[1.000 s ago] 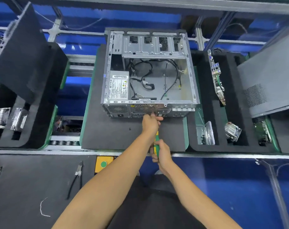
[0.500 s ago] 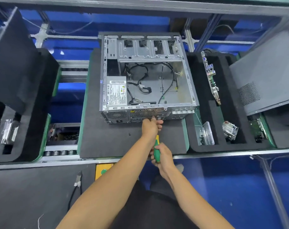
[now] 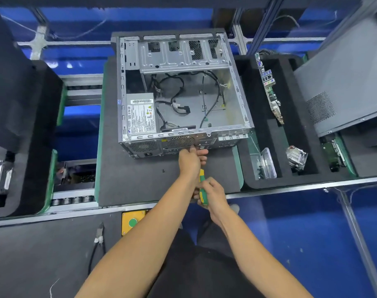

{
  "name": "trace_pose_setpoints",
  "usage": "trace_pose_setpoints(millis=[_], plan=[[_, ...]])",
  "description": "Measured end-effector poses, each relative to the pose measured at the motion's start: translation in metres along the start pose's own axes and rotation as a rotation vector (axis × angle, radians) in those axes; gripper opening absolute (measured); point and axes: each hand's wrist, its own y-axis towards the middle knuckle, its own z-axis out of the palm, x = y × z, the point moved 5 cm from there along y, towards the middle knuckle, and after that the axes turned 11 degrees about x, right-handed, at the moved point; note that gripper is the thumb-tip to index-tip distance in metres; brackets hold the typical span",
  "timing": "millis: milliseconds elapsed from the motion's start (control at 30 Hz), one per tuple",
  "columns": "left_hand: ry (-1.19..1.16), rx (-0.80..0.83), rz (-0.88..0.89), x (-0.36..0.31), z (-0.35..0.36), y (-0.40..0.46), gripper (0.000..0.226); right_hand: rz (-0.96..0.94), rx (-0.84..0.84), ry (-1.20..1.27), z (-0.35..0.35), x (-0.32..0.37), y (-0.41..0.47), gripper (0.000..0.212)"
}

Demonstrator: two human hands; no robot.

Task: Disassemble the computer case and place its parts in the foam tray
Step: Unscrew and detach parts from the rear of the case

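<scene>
An open grey computer case [image 3: 183, 61] lies on a dark mat [image 3: 131, 181], its rear panel facing me. Inside are a power supply [image 3: 141, 114] with a white label and loose black cables [image 3: 176, 104]. My right hand [image 3: 213, 194] grips the green and yellow handle of a screwdriver [image 3: 202, 179]. The screwdriver points at the case's rear panel. My left hand [image 3: 190, 161] curls round the screwdriver's front end right at the panel; the tip is hidden behind its fingers. The black foam tray [image 3: 291, 175] at the right holds a motherboard [image 3: 269, 87] standing on edge.
The tray also holds a clear plastic part [image 3: 267, 164], a heatsink [image 3: 296, 158] and a drive [image 3: 335, 153]. A grey side panel [image 3: 344, 82] leans at the far right. Pliers [image 3: 98, 235] and a yellow box with a green button [image 3: 132, 221] sit near me. Another foam tray [image 3: 22, 125] stands left.
Both hands have stayed on the screwdriver at the rear panel. The view has shifted slightly, so the case sits a little lower and more central.
</scene>
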Motion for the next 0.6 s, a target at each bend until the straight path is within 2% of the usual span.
trace_pose_setpoints(millis=[100,167,300,367,600], plan=[[-0.017,-0.017,-0.007,0.002,0.0,0.0,0.025,-0.124,-0.095,-0.133,-0.002,0.009,0.0,0.026],[-0.003,-0.028,-0.016,0.003,0.0,0.0,0.024,-0.106,-0.038,-0.155,0.002,0.008,-0.002,0.019],[-0.004,-0.022,-0.011,0.001,-0.002,-0.002,0.022,0.047,0.123,-0.041,0.003,-0.004,-0.006,0.036],[-0.019,-0.012,-0.006,-0.001,-0.001,-0.004,0.022,0.045,0.127,-0.018,0.0,-0.004,-0.005,0.034],[-0.177,0.031,-0.02,-0.008,0.007,-0.011,0.017,-0.039,-0.086,0.044,-0.007,0.003,-0.01,0.017]])
